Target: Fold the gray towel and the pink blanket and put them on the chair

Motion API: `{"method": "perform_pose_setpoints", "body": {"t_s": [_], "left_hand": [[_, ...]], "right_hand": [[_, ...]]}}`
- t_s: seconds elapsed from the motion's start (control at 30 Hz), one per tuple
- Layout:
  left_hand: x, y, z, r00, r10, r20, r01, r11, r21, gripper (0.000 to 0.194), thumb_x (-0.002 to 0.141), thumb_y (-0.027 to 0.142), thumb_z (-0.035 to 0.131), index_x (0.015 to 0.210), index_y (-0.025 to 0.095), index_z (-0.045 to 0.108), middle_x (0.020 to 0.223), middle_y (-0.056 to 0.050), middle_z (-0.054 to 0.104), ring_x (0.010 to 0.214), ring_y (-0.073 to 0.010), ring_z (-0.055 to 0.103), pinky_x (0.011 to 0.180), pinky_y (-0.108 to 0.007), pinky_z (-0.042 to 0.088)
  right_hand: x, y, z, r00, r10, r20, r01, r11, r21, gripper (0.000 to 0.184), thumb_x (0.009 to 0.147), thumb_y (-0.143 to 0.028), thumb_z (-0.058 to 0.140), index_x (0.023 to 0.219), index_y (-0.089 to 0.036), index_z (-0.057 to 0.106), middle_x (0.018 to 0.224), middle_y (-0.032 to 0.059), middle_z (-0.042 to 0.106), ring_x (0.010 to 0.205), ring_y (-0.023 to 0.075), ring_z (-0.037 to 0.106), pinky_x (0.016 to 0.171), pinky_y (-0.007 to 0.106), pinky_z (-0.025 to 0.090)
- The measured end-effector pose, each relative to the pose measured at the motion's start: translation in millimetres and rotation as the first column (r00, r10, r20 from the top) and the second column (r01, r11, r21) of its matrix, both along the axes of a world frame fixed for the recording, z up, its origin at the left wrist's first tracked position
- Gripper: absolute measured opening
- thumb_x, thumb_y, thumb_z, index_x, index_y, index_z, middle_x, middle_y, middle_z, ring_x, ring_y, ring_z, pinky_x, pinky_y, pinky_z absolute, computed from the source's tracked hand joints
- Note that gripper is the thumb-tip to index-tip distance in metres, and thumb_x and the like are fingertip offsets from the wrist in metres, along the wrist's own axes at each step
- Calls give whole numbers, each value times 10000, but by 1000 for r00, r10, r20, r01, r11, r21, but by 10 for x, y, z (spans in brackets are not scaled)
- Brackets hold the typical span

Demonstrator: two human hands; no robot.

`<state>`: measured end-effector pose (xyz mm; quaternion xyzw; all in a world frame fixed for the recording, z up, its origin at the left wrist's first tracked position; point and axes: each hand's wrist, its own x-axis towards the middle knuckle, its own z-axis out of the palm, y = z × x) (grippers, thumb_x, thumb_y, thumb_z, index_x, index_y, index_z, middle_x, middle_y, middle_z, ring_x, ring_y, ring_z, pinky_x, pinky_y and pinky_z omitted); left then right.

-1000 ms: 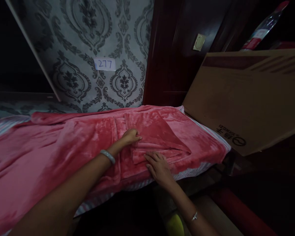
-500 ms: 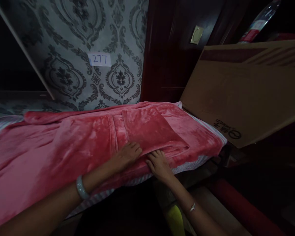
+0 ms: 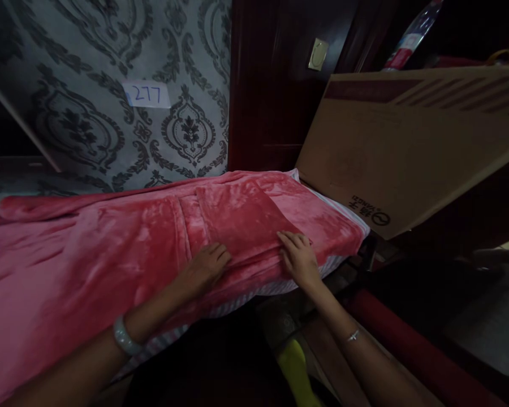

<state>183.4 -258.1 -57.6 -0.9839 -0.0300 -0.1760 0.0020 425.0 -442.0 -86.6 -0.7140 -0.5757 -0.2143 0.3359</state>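
A pink plush blanket lies spread out, with a folded flap on its right half. My left hand, wearing a pale bangle, has its fingers curled at the near left part of the flap's front edge. Further right, my right hand rests near the flap's right corner. Its fingers lie stretched over the top of the cloth, while the thumb sits by the front edge. Beneath the blanket shows a striped cloth.
A large cardboard box leans at the right, with a plastic bottle behind its top edge. Patterned wallpaper with a paper label and a dark red door stand behind. Something yellow-green is low in front.
My right hand has slid right along the flap's edge towards its corner, away from my left hand. My left hand stays near the same part of the edge. The view has shifted right.
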Motion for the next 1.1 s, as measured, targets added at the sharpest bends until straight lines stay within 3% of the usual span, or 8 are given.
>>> {"method": "perform_pose_setpoints", "body": {"t_s": [0.13,0.23,0.33,0.43,0.6,0.73,0.9,1.1], "left_hand": [[-4,3,-9,1000,-14,-22,14,1000,3,193,913,32,478,927,187,591,949,-60,596,866,-210,524,791,-354,413],[-28,-9,-1,996,-33,-83,35,999,24,193,917,33,485,957,183,600,982,-61,597,897,-211,523,818,-360,417],[-54,-27,32,989,-33,-145,42,997,59,181,937,67,486,1012,179,606,1028,-72,606,934,-220,528,847,-376,425],[-54,-39,57,985,4,-172,9,997,74,167,969,130,470,1068,174,598,1093,-90,608,972,-233,532,879,-398,431],[-2,-50,15,982,35,-184,-20,996,85,232,936,56,449,1093,177,568,1151,-85,607,1025,-226,543,918,-389,452],[29,-57,-20,979,60,-194,-30,988,155,245,929,29,452,1087,174,569,1125,-78,629,999,-217,569,870,-358,476],[-8,-77,-5,991,66,-113,-40,976,213,172,958,98,478,1075,170,582,1066,-73,637,984,-226,564,862,-372,463],[-59,-79,-66,999,-35,-30,41,980,197,127,941,86,507,989,180,578,995,-39,631,906,-194,555,778,-336,443]], "right_hand": [[261,16,-80,998,-15,64,21,995,-93,263,983,-206,442,1022,-180,701,968,125,673,917,268,566,826,424,505],[287,-17,-232,994,3,110,4,998,-60,254,1004,-204,428,980,-173,679,960,114,664,907,249,561,827,387,486],[264,-85,-322,991,54,119,-52,998,-20,258,1015,-186,413,1028,-167,670,1023,112,668,962,234,569,876,366,472],[238,-133,-278,989,32,143,-27,999,-38,265,1017,-203,431,1116,-151,672,1065,121,677,995,240,572,875,367,454],[161,-44,-146,970,1,244,47,980,-191,379,988,-194,485,1343,-183,618,1266,114,669,1168,276,549,956,415,406],[155,75,-253,968,45,247,27,959,-283,483,951,-77,384,1365,-170,615,1342,116,647,1219,253,569,994,411,424],[267,103,-461,955,73,286,-31,988,-149,511,923,-54,337,1295,-162,671,1231,118,707,1129,224,639,950,380,494],[306,61,-497,937,105,334,-84,994,-76,489,928,-74,364,1289,-184,674,1226,106,710,1117,224,653,911,385,531]]}}
